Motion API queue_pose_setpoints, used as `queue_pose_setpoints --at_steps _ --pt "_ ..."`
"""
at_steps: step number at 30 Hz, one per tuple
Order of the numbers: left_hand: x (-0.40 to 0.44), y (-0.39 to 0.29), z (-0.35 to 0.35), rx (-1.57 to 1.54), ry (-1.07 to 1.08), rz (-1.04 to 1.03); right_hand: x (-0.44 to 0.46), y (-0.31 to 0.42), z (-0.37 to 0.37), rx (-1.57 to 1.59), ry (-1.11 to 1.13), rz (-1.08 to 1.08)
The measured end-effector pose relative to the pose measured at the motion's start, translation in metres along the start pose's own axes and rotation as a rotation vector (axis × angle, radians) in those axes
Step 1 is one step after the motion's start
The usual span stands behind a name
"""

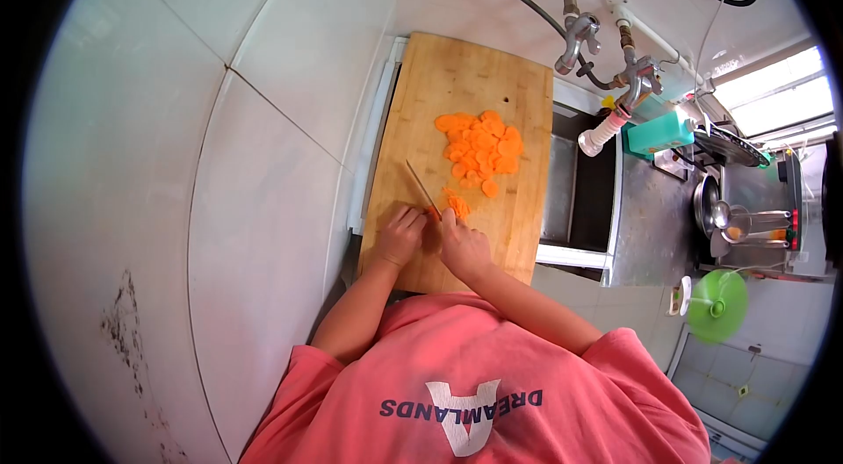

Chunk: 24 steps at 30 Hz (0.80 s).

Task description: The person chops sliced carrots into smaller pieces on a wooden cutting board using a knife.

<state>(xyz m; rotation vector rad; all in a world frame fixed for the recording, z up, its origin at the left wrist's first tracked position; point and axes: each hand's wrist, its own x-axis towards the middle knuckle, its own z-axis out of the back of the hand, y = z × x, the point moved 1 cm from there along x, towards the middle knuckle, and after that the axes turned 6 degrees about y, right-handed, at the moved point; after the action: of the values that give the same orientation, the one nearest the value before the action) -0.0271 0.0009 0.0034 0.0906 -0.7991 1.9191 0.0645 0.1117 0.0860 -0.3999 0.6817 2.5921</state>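
A wooden cutting board (430,78) lies before me. My right hand (464,246) is closed around the handle of a kitchen knife (421,186), whose blade points away from me and to the left. My left hand (401,236) is beside the blade, fingers bent and pressed on a bit of carrot (431,213), mostly hidden under the fingertips. Thin carrot strips (457,203) lie just right of the blade. Farther up the board spreads a pile of round carrot slices (481,146).
A tiled wall (272,139) rises close on the left. To the right are a sink (558,187), taps (634,82) with a pink-and-white spout, and a teal bottle (660,133). Beyond stand a pan (705,201), hanging ladles (760,223) and a green fan (717,306).
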Motion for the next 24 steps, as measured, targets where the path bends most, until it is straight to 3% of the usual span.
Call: queue_pose_setpoints --at_steps 7,15,24 --pt "0.002 -0.001 0.002 0.015 0.004 -0.006 0.007 -0.003 -0.005 -0.055 -0.003 0.005" --pt "0.006 -0.007 0.006 -0.025 -0.016 -0.021 0.003 -0.004 0.006 0.059 0.004 -0.143" --pt "0.006 -0.008 0.007 -0.041 -0.042 0.002 -0.006 -0.003 0.012 0.060 -0.020 -0.058"
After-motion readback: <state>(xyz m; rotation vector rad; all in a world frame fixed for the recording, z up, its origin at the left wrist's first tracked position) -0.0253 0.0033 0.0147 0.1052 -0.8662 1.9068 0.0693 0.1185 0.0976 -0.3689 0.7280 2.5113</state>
